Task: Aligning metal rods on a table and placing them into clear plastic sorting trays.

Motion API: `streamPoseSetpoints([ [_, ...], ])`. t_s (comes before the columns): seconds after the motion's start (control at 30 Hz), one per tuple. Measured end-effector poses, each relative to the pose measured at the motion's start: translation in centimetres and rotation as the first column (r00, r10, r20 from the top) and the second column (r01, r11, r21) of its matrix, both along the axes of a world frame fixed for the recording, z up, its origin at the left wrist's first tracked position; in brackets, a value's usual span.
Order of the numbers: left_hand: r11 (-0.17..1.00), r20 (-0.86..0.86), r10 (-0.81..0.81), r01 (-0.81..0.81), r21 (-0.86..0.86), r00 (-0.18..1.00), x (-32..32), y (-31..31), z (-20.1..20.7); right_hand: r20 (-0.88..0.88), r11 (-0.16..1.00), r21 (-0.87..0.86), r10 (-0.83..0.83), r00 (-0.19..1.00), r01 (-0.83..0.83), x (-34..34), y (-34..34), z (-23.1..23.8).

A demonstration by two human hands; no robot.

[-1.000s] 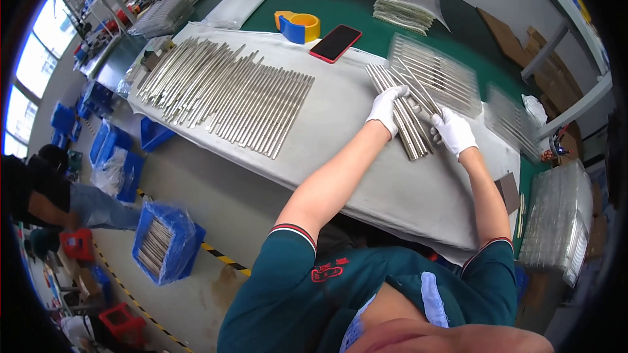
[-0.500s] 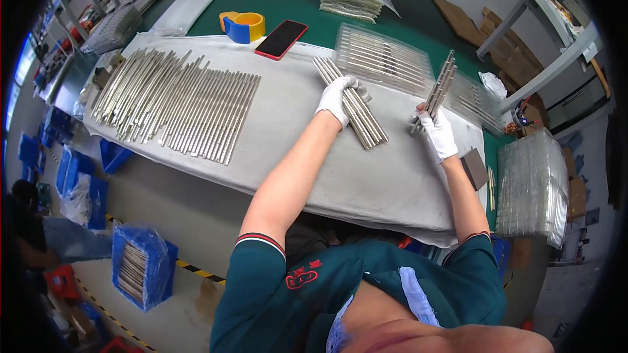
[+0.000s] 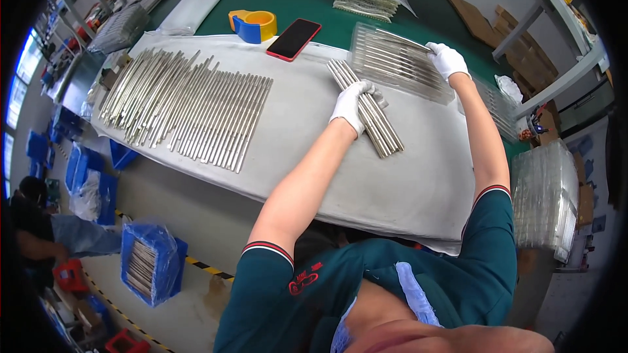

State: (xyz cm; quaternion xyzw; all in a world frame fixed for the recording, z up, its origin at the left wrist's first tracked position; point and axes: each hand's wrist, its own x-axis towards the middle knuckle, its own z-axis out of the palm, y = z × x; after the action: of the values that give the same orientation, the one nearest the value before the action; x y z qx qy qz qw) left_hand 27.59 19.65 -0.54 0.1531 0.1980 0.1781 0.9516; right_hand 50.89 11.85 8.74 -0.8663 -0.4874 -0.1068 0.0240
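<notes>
A bundle of several silvery metal rods (image 3: pixel 381 129) slants above the grey cloth, with my gloved left hand (image 3: pixel 352 106) wrapped around its middle. Over the far right corner of a clear plastic tray (image 3: pixel 446 97) is my gloved right hand (image 3: pixel 449 63). Its fingertips are pinched at the end of a metal rod (image 3: pixel 415 42) along the tray's far side. More rods lie in parallel rows in that tray. On the left of the cloth, many loose rods (image 3: pixel 190 101) are spread side by side.
A red-edged phone (image 3: pixel 294 39) and a yellow-and-blue tape dispenser (image 3: pixel 253 26) lie behind the cloth (image 3: pixel 294 150). A second clear tray (image 3: pixel 494 108) sits at the right, near stacked clear trays (image 3: pixel 544 196). Shelf posts rise at the right. Another person (image 3: pixel 39 229) is at the far left.
My right hand has moved up and away to the tray; the upright rod bundle it held no longer shows in it. My left hand keeps its bundle. The view has shifted slightly.
</notes>
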Motion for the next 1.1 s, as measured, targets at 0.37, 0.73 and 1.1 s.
streamPoseSetpoints([
  [0.37,0.998,-0.058,0.047,-0.049,-0.026,0.997,-0.5,-0.2,0.9,-0.042,0.993,-0.111,-0.052,0.998,0.047,0.2,2.4,-0.6],
  [0.73,0.998,-0.041,0.053,-0.053,-0.019,0.998,-0.7,-0.2,1.0,-0.073,0.992,-0.122,-0.041,0.997,0.032,1.1,3.8,-0.9],
  [1.1,0.999,-0.067,0.033,-0.032,0.004,0.997,-0.5,-0.7,1.7,-0.053,0.997,-0.013,-0.077,0.996,0.077,0.9,3.2,-0.2],
])
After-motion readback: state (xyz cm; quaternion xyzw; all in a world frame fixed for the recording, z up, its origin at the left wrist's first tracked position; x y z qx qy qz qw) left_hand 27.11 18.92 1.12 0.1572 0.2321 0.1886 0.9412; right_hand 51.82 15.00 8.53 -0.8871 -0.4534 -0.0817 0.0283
